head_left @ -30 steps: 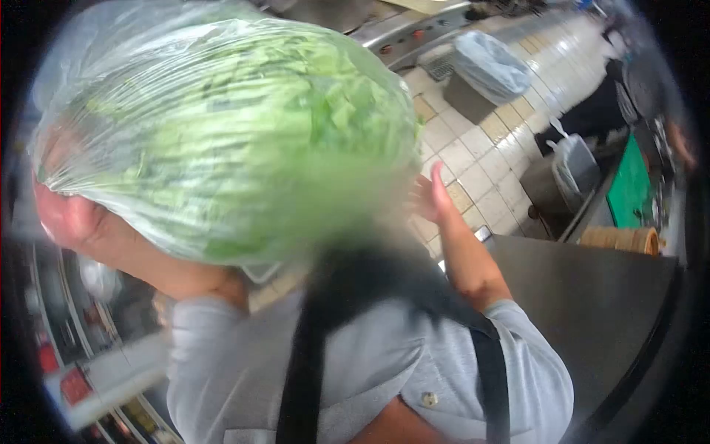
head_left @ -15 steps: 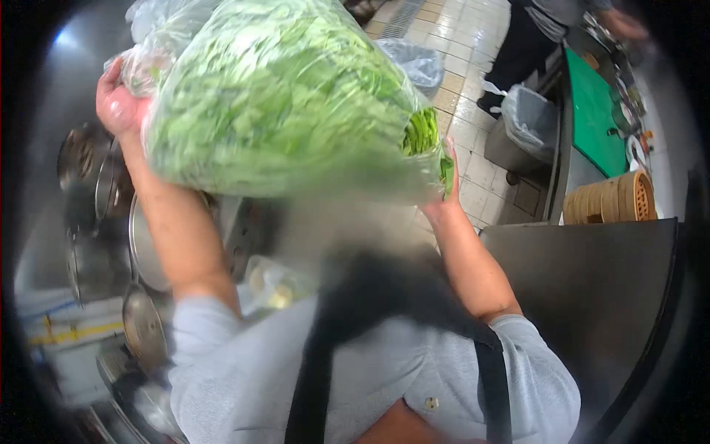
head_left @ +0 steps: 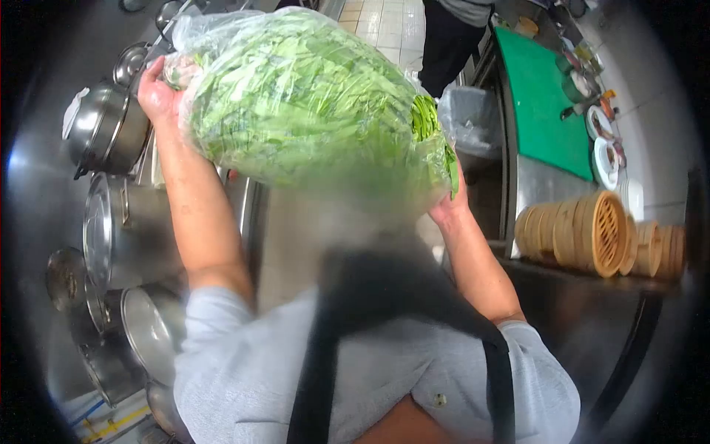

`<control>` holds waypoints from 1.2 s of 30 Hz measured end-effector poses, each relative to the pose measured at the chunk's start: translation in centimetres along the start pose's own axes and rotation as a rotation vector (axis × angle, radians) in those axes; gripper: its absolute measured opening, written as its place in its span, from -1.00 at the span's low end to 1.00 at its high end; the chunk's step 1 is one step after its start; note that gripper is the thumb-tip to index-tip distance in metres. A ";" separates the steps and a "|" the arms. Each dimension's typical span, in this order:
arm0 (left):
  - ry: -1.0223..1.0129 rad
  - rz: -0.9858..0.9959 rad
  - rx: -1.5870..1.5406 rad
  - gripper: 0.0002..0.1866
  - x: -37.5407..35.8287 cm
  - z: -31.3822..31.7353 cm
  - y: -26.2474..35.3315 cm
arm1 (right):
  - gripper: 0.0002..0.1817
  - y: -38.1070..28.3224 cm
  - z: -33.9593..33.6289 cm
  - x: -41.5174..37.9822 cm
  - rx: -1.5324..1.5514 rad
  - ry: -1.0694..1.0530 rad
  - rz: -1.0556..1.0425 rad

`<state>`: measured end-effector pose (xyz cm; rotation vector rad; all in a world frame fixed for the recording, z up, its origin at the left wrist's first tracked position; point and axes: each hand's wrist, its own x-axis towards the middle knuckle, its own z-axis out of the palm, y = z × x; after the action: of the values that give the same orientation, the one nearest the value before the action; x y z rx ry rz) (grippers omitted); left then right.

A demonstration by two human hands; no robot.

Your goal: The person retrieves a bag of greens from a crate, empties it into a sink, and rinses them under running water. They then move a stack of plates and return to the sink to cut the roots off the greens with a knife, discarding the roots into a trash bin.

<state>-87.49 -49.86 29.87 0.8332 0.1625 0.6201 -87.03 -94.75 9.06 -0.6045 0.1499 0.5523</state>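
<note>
Head view: both hands raised, set well apart, one large bag [head_left: 310, 89] of leafy greens [head_left: 288, 122] between them. Bag clear plastic, bulging, lying crosswise over the gap from hand to hand.

Left hand [head_left: 157, 98] holds the gathered end, fingers up against the bunched plastic. Right hand [head_left: 452, 198] holds the opposite end from below and outside; its fingers mostly hidden behind the greens. Cut stems [head_left: 424, 118] packed together at that end, just above the right hand. Middle of the bag's lower edge blurred, details lost.

Left of the left hand, near: a metal pot [head_left: 103, 129] with a dark handle. Nearer the body than that hand, beside the forearm: a big pot [head_left: 144, 229], then a pan [head_left: 151, 325].

Just beyond the right hand, to its right: a bin [head_left: 470, 122] lined with plastic. Farther right, a metal desk [head_left: 547, 181] carrying a green cutting board [head_left: 540, 111], with white plates [head_left: 605, 164] past the board. Bamboo steamers [head_left: 569, 235] right of the right hand, a little nearer the body.

Beyond both hands: pale tiled floor [head_left: 381, 33], another person in dark trousers [head_left: 447, 48].
</note>
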 end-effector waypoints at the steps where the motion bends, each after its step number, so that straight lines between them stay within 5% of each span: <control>1: -0.003 0.019 -0.009 -0.63 -0.1 1.2 -1.1 | -0.38 -1.5 -0.7 1.5 -0.021 -0.016 -0.020; 4: -0.046 -0.013 -0.024 -0.69 0.1 2.5 -3.2 | -0.41 -5.1 -3.2 5.6 -0.063 -0.027 0.011; 7: 0.159 0.201 0.121 -0.84 1.1 4.4 -5.6 | -0.45 -7.0 -2.7 9.5 -0.071 -0.030 -0.018; 12: 0.146 0.315 0.128 -0.88 6.4 4.8 -9.9 | -0.54 -9.4 -2.0 17.6 -0.112 -0.006 0.062; 16: 0.203 0.274 -0.028 -0.85 12.3 6.4 -13.4 | -0.49 -10.5 -0.3 23.5 -0.180 0.042 0.127; 17: 0.147 0.104 -0.111 -0.85 14.0 6.5 -13.5 | -0.49 -10.7 0.5 24.8 -0.198 0.031 0.145; 19: 0.211 0.064 -0.138 -0.83 17.3 8.6 -14.2 | -0.51 -11.1 2.1 28.0 -0.166 0.028 0.167; 22: 0.256 0.130 -0.039 -0.81 22.4 9.3 -15.8 | -0.52 -12.0 3.4 32.6 -0.118 -0.005 0.222; 25: 0.226 0.091 -0.010 -0.81 27.7 8.0 -16.6 | -0.51 -13.8 5.3 37.8 -0.089 -0.013 0.262; 36: 0.536 0.421 0.218 -0.74 39.4 2.9 -19.4 | -0.52 -17.6 9.2 61.2 -0.383 -0.033 0.309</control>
<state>-45.65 -38.98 21.62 0.9028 0.5580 1.2352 -26.17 -74.03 7.57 -0.9526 0.1066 0.9007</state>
